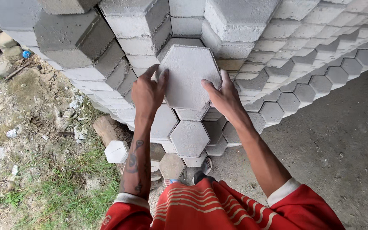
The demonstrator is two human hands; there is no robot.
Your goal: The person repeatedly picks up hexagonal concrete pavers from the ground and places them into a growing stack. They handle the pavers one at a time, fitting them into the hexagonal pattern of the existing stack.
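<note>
Against the face of the stacked grey pavers (286,47), a hexagonal concrete block (188,76) was gripped between both hands; the left hand (148,94) clamped its left edge, fingers spread over the flat top and thumb wrapped at the side; the right hand (222,99) pressed the right edge, fingers splayed; the hands stood apart, the block between them, above other hexagonal pavers (189,138) lower in the stack.
</note>
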